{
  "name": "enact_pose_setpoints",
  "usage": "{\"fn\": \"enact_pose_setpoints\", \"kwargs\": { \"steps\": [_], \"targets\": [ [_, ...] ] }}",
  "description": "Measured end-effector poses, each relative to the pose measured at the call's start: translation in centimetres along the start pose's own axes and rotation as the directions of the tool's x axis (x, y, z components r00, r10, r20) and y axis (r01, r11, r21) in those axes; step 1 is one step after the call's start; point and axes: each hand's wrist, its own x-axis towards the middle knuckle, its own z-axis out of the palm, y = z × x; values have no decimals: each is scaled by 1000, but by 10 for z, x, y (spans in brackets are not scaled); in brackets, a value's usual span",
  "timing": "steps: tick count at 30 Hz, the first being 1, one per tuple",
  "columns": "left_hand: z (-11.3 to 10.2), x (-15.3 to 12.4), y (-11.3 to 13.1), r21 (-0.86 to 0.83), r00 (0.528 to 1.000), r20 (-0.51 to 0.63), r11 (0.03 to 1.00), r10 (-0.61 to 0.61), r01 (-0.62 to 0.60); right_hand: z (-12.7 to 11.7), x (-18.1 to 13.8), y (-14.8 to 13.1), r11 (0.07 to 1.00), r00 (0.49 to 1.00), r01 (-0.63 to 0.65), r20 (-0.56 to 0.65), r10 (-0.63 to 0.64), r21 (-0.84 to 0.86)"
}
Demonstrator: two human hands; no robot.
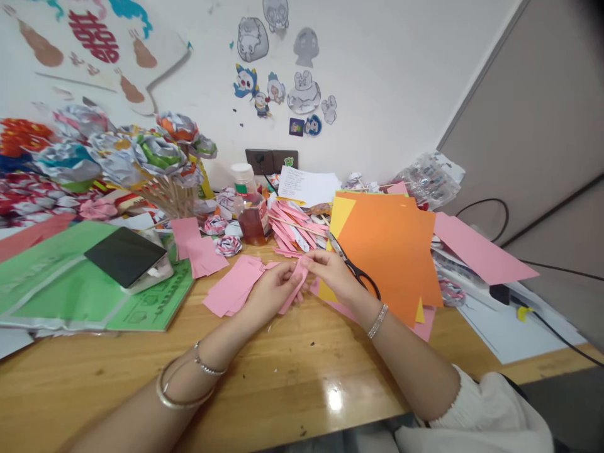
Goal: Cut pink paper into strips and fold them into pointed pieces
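Both hands meet over the wooden table [292,371] and pinch one small pink paper piece [296,284]. My left hand [271,290] grips its lower left part with curled fingers. My right hand [333,270] holds its upper right edge between thumb and fingers. A loose heap of pink paper pieces [233,289] lies just left of my left hand. Black-handled scissors [353,267] rest right behind my right hand on orange paper sheets [391,258].
Folded pink strips [292,226] pile up behind the hands beside a brown jar [252,220]. Paper flowers on sticks [155,157] stand at the back left. A black tablet [125,255] lies on green folders [70,289]. Pink sheet [481,251] and cables sit at right.
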Motion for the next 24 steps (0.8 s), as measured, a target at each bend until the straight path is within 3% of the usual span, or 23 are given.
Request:
{"fn": "enact_pose_setpoints", "kwargs": {
  "steps": [6, 13, 24],
  "targets": [
    [1, -3, 4, -27, 999, -25, 999, -25, 24, -1, 1, -1, 999, 998, 51, -40, -52, -8],
    [1, -1, 5, 36, 989, -130, 997, -69, 75, 7, -7, -14, 998, 998, 59, -29, -58, 16],
    [4, -2, 9, 19, 991, -106, 996, -87, 89, 7, -5, -10, 1000, 993, 29, -113, -27, 8]
  ]
}}
